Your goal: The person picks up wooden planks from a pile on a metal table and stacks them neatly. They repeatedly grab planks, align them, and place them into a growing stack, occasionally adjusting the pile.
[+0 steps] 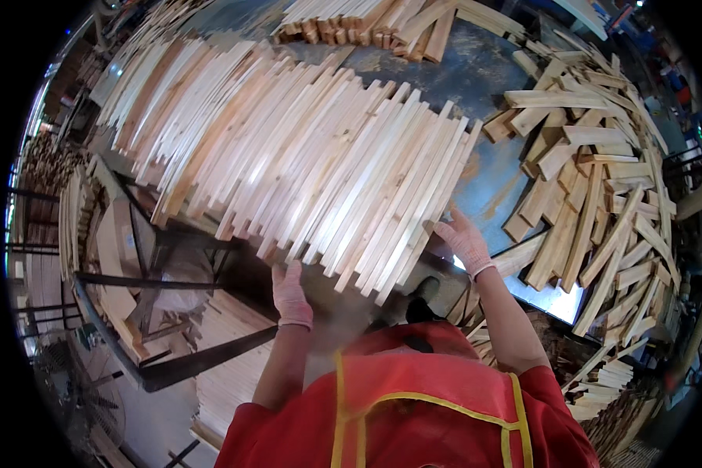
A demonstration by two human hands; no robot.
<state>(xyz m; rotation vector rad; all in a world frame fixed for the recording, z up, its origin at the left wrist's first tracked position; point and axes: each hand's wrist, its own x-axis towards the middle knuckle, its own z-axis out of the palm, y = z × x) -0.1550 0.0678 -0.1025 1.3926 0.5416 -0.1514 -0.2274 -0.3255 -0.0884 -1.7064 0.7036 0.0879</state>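
Note:
A wide row of long, narrow wooden slats point(320, 164) lies side by side on a dark metal table, their near ends uneven and jutting past its edge. My left hand point(292, 298), in a pale pinkish glove, is at the near ends of the slats, fingers stretched upward and holding nothing. Gloved the same way, my right hand point(466, 243) is beside the outermost slat on the right, its fingers apart and reaching toward that slat's side. Whether either hand presses on the wood I cannot tell.
Loose short boards point(569, 179) lie in a jumbled heap on the right of the metal table point(476, 78). At the far side sits a stack of boards point(351, 27). A black metal frame point(203, 363) stands at the lower left, by a stack of panels point(230, 335).

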